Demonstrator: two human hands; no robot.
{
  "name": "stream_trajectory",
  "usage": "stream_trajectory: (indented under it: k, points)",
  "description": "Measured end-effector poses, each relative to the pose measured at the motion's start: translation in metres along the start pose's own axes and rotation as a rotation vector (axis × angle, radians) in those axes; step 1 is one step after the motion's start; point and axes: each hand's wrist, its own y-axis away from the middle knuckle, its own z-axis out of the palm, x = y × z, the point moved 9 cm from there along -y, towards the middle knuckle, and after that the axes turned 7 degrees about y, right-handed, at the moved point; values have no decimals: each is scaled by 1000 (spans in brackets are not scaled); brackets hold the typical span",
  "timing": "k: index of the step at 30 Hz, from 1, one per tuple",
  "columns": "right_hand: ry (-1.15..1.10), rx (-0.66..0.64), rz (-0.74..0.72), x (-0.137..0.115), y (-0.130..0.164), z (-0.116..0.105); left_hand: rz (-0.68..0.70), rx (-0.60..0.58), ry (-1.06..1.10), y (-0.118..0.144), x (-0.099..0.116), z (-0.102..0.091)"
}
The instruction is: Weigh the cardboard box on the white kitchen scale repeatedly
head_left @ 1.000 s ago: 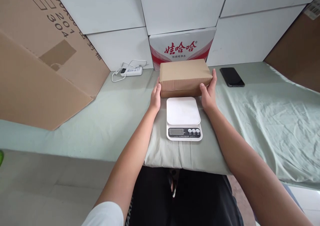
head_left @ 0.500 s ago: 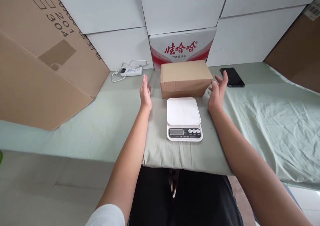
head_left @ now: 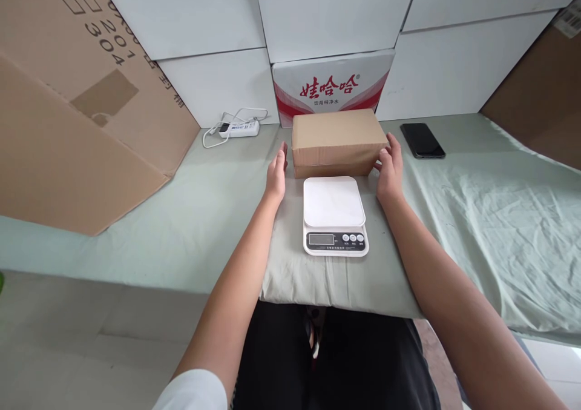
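Note:
A closed brown cardboard box [head_left: 338, 140] lies between my two hands at the back of the table. My left hand [head_left: 276, 171] is upright beside its left end, fingers extended, with a narrow gap to the cardboard. At the box's right end is my right hand [head_left: 389, 168], open, its fingers slightly bent along the side and the thumb by the front corner; contact there looks likely, but the fingertips are partly hidden. In front of the box, between my wrists, sits a white digital kitchen scale [head_left: 334, 204] with a bare platform and a blank display.
Right of the box lies a black smartphone [head_left: 423, 140]. A white power strip [head_left: 239, 129] with a cable is at the back left. White boxes, one with red lettering [head_left: 329, 88], form a wall behind. Large cardboard [head_left: 91, 125] stands left, more cardboard [head_left: 535, 95] right.
Both hands have moved inward toward the ends of the cardboard box, the right one away from the smartphone. The box and the scale have stayed in place.

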Motion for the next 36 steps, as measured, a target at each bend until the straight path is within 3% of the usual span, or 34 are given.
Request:
stream_trajectory:
  k: [8, 17, 24, 30, 36]
  points:
    - [12, -51, -2, 5, -3, 3, -18, -27, 23, 2, -3, 5]
    - [87, -87, -142, -31, 5, 4, -4, -100, 40, 3, 0, 17]
    - [91, -89, -192, -36, 8, 8, 35, -77, 26, 3, 0, 13]
    - [88, -43, -277, -53, 9, 4, 142, -79, -33, 13, 30, 16]
    - [77, -5, -432, -121, 22, -25, 288, -124, -40, 49, 77, 33]
